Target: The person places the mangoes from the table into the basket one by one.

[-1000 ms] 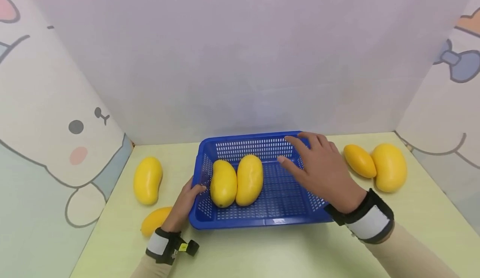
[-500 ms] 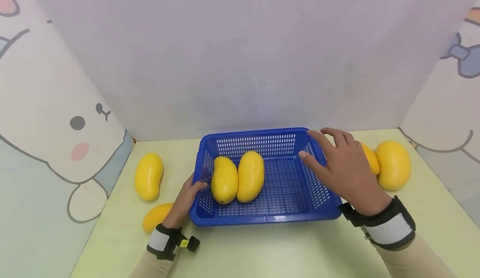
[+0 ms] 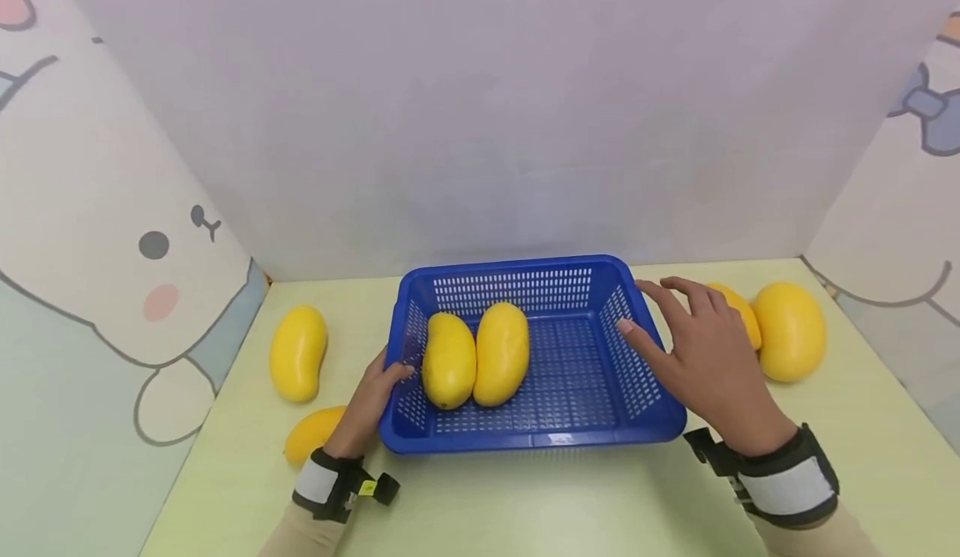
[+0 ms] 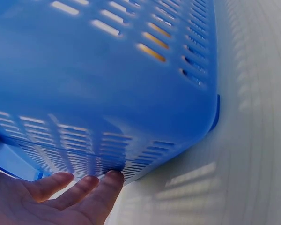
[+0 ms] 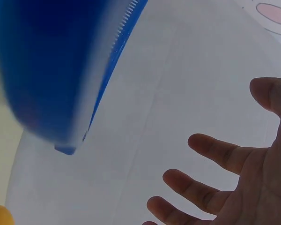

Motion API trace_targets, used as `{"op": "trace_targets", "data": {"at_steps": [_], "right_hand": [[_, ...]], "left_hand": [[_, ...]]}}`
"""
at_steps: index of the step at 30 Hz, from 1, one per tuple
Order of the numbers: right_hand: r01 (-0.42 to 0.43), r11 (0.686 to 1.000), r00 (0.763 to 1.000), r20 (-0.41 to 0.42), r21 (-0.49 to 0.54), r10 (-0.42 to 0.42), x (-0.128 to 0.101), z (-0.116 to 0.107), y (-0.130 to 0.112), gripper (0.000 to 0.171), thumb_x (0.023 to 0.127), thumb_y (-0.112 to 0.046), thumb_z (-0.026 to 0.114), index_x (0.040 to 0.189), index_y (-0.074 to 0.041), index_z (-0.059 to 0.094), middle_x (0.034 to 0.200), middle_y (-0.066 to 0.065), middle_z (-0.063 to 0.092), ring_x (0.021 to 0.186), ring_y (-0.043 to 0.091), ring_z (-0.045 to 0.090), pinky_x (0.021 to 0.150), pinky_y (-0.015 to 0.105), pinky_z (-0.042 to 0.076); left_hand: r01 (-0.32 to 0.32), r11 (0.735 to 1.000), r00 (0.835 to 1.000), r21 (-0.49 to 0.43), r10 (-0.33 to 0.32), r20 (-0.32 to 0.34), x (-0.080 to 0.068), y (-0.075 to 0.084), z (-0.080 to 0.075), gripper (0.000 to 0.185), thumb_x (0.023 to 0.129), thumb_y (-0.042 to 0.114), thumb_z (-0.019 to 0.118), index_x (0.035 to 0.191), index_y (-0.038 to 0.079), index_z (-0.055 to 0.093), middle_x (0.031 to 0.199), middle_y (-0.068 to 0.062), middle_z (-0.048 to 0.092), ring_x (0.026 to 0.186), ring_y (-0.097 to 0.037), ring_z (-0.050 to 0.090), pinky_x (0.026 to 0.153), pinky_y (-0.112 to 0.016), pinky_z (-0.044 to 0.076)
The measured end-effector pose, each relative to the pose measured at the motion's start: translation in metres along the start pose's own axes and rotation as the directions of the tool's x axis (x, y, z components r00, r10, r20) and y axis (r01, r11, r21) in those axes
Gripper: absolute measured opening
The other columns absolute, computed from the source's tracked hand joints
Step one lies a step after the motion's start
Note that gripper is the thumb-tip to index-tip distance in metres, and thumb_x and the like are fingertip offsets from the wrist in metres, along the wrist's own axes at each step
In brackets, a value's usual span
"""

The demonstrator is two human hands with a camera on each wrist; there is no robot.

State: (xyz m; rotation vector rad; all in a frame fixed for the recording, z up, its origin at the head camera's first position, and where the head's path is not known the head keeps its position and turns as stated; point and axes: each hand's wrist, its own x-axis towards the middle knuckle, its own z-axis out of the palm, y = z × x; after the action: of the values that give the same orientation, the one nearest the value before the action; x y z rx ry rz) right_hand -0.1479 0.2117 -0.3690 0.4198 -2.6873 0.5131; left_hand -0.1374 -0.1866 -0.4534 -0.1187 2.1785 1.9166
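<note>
At the left of the head view, a smooth yellow mango point(image 3: 297, 364) is seen lying on the pale green table point(image 3: 525, 499), and a second, more orange mango point(image 3: 311, 434) below it is partly hidden behind the left hand point(image 3: 369, 409). That hand is laid against the left wall of the blue perforated plastic basket point(image 3: 592, 432), its fingers nearly straight and its thumb hooked over the rim; in the left wrist view the fingertips point(image 4: 105, 185) are seen pressed flat against the basket's slotted underside, with the palm cut off at the lower edge. The basket is placed at the centre of the frame, and two yellow mangoes, the left basket mango point(image 3: 448, 360) and the right basket mango point(image 3: 501, 353), are laid touching side by side in its left half. To the right, the right hand point(image 3: 705, 357) is held spread and relaxed above the basket's right rim, with nothing gripped; whether the rim is touched cannot be told. A small orange-yellow mango point(image 3: 742, 313) is largely hidden behind its fingers, and a large round yellow mango point(image 3: 791, 332) is seen just beside that. In the right wrist view the basket is only a blur.
</note>
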Motion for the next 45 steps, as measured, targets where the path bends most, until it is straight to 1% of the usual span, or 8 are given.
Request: {"op": "trace_targets", "data": {"at_steps": [4, 9, 17, 29, 35, 42, 45], "right_hand": [[-0.021, 1.0, 1.0, -0.005, 0.016, 0.021, -0.003, 0.002, 0.002, 0.06, 0.097, -0.047, 0.062, 0.143, -0.009, 0.055, 0.136, 0.031, 0.051, 0.123, 0.054, 0.044, 0.096, 0.07, 0.035], [-0.046, 0.999, 0.999, 0.0, 0.016, 0.046, -0.007, 0.004, 0.005, 0.06, 0.097, -0.047, 0.061, 0.143, -0.009, 0.054, 0.137, 0.03, 0.05, 0.123, 0.054, 0.042, 0.097, 0.071, 0.034], [-0.057, 0.998, 0.998, -0.004, 0.017, 0.057, -0.01, 0.006, 0.008, 0.06, 0.097, -0.048, 0.061, 0.143, -0.01, 0.055, 0.137, 0.03, 0.05, 0.122, 0.054, 0.043, 0.096, 0.071, 0.034], [-0.09, 0.995, 0.996, -0.005, 0.034, 0.09, -0.015, 0.008, 0.015, 0.059, 0.096, -0.046, 0.062, 0.141, -0.007, 0.056, 0.137, 0.03, 0.05, 0.123, 0.055, 0.043, 0.094, 0.07, 0.034], [-0.077, 0.997, 0.997, -0.007, 0.02, 0.077, -0.014, 0.01, 0.015, 0.058, 0.096, -0.044, 0.063, 0.14, -0.007, 0.056, 0.136, 0.03, 0.051, 0.121, 0.055, 0.045, 0.094, 0.07, 0.035], [-0.07, 0.997, 0.997, -0.035, 0.037, 0.071, -0.013, 0.012, 0.017, 0.057, 0.095, -0.041, 0.065, 0.139, -0.006, 0.057, 0.134, 0.03, 0.052, 0.121, 0.054, 0.046, 0.094, 0.07, 0.035], [-0.076, 0.996, 0.996, -0.034, 0.042, 0.078, -0.013, 0.012, 0.018, 0.057, 0.095, -0.041, 0.066, 0.139, -0.006, 0.058, 0.134, 0.03, 0.052, 0.121, 0.053, 0.045, 0.095, 0.07, 0.035]], "left_hand": [[-0.011, 1.0, 1.0, -0.004, 0.011, 0.011, 0.0, 0.003, 0.0, 0.067, 0.099, 0.019, 0.043, 0.162, 0.013, 0.019, 0.162, -0.016, 0.031, 0.135, -0.04, 0.044, 0.109, -0.062, 0.037], [-0.009, 1.0, 1.0, -0.007, 0.009, 0.024, 0.0, 0.004, 0.001, 0.068, 0.099, 0.019, 0.043, 0.162, 0.012, 0.018, 0.162, -0.017, 0.03, 0.135, -0.041, 0.044, 0.109, -0.061, 0.037], [-0.007, 1.0, 1.0, -0.003, 0.007, 0.02, 0.002, 0.004, 0.001, 0.068, 0.099, 0.02, 0.043, 0.162, 0.013, 0.02, 0.16, -0.017, 0.034, 0.13, -0.041, 0.049, 0.106, -0.06, 0.042], [0.018, 1.0, 1.0, -0.012, -0.018, 0.013, 0.002, 0.001, 0.001, 0.067, 0.1, 0.021, 0.042, 0.162, 0.017, 0.019, 0.16, -0.014, 0.034, 0.13, -0.039, 0.049, 0.106, -0.059, 0.043], [0.022, 1.0, 1.0, -0.014, -0.021, 0.017, 0.001, 0.001, 0.001, 0.067, 0.1, 0.021, 0.042, 0.162, 0.017, 0.019, 0.161, -0.014, 0.032, 0.132, -0.038, 0.047, 0.107, -0.059, 0.041], [0.029, 0.999, 0.999, -0.025, -0.028, 0.015, -0.001, 0.001, -0.002, 0.068, 0.099, 0.021, 0.043, 0.162, 0.018, 0.019, 0.16, -0.014, 0.034, 0.13, -0.04, 0.049, 0.104, -0.059, 0.044], [0.033, 0.999, 0.999, -0.023, -0.032, 0.012, -0.001, 0.002, -0.002, 0.068, 0.099, 0.021, 0.044, 0.162, 0.017, 0.02, 0.159, -0.016, 0.035, 0.129, -0.04, 0.05, 0.103, -0.058, 0.046]]}}
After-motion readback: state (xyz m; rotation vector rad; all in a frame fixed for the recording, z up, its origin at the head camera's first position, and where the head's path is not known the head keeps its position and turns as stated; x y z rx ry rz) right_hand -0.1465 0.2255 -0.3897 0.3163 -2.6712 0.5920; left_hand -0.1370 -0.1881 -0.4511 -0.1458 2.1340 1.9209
